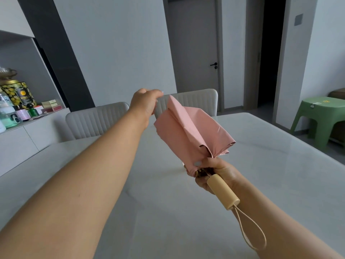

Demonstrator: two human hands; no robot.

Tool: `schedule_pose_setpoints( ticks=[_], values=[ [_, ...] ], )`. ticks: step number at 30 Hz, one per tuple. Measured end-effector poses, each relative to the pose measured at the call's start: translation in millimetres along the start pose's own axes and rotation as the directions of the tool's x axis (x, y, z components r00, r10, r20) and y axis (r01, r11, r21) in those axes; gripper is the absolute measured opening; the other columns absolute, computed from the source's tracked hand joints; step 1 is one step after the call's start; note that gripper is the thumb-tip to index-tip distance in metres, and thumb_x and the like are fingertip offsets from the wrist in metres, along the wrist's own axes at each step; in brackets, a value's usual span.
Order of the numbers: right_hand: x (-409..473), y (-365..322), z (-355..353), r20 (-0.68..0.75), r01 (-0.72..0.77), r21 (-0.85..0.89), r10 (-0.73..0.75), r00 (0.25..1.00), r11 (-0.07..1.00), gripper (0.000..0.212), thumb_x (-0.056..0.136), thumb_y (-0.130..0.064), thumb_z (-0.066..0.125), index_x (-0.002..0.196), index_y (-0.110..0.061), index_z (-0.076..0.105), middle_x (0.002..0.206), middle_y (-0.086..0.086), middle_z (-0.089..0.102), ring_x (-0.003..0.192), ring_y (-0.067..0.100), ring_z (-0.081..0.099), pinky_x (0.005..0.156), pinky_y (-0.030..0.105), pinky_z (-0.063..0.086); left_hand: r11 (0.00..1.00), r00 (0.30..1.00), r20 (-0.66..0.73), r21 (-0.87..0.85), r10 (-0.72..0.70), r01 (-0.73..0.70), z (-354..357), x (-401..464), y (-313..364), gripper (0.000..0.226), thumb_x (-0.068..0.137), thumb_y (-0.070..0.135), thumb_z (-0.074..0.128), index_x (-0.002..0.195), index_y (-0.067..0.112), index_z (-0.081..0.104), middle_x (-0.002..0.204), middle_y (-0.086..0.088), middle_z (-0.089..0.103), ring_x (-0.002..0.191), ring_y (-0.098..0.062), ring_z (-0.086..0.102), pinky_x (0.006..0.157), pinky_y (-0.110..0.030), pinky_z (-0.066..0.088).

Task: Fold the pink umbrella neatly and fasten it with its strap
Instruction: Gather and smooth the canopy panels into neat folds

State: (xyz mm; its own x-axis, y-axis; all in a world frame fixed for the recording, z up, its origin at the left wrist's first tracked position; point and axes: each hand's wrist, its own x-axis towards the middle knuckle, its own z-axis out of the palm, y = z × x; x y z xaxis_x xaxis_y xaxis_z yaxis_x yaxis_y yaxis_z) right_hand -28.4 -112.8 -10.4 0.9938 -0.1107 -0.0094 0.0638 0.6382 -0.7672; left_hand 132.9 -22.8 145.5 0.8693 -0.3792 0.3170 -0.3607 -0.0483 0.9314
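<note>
No legible text; only blurred markings on the tin (19,94) and green stool (321,107).

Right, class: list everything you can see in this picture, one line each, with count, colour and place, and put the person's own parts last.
umbrella: one, pink, held above the table
handle: one, cream, with cord loop, in the right hand
table: one, pale grey, foreground
chairs: two, light grey, far side of table
stool: one, green, right
door: one, grey, shut, behind
tins and bottles: several, mixed colours, left sideboard
left hand: pinching the canopy tip
right hand: gripping the canopy base
</note>
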Motion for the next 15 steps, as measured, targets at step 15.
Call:
schedule_pose_setpoints(
  ticks=[15],
  values=[
    [-1,-3,-10,-0.292,0.052,0.089,-0.024,0.956,0.995,0.03,0.073,0.0,0.065,0.101,-0.003,0.055,0.084,0.015,0.06,0.068,0.023,0.053,0.033,0.021,0.04,0.939,0.942,0.025,0.085,0.334,-0.335,40,-142,-60,0.033,0.084,0.05,0.068,0.074,0.021,0.056,0.064,0.015,0.058,0.064,-0.003,0.053,0.061,-0.015,0.042]
  ],
)
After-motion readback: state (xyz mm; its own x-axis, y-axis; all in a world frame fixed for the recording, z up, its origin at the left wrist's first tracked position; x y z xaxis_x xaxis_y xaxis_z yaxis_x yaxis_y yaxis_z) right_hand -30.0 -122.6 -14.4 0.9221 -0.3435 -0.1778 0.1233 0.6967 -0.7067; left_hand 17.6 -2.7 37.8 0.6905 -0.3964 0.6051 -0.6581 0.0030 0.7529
